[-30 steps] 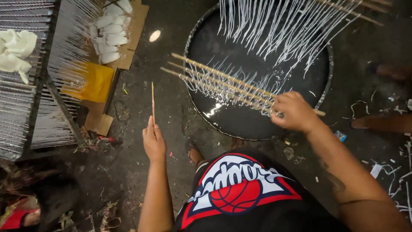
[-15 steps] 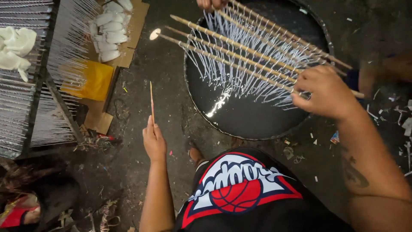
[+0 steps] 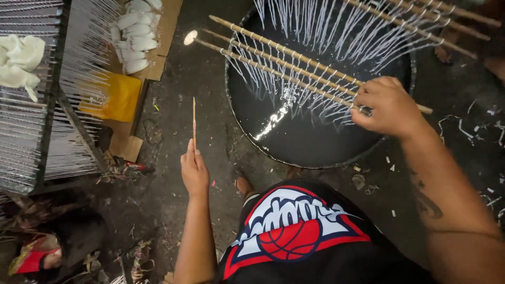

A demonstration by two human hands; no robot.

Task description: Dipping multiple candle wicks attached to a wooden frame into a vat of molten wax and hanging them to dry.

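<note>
My right hand grips the near ends of three long wooden rods. Rows of thin white wax-coated strings hang from these rods. They hang over a round black vat filled with shiny liquid. More rods with hanging white strings sit above the vat's far side. My left hand is out to the left, holding one thin bare stick that points away from me, apart from the vat.
A metal rack full of hanging white strings stands at the left. Beside it lie cardboard with white wax chunks, a yellow sheet and white lumps. Wax scraps litter the dark floor at the right.
My right hand has lifted and swung the three rods up and right over the vat, then eased them slightly left. The left hand with its stick has stayed put.
</note>
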